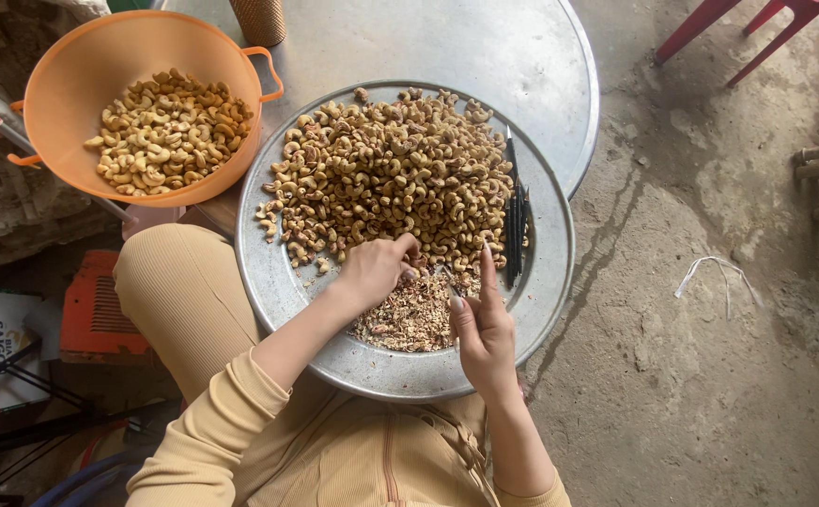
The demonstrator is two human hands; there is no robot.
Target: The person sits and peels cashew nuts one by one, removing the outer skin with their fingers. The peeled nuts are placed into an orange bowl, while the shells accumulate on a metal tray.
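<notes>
The heap of unpeeled cashews (395, 174) fills the upper half of a round metal tray (550, 272) at frame centre. The left hand (375, 268) curls closed over nuts at the heap's lower edge. The right hand (482, 324) pinches a small thin tool, index finger raised. A husk pile (409, 319) lies between them. An orange basin (81, 66) of peeled nuts sits upper left.

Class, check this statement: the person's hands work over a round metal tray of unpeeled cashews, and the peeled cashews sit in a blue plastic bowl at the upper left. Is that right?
One detail is wrong: the bowl is orange, not blue, as the head view shows. The rest stands: both hands, left and right, work over the round metal tray of unpeeled cashews, with peeled cashews in the bowl at upper left.
</notes>
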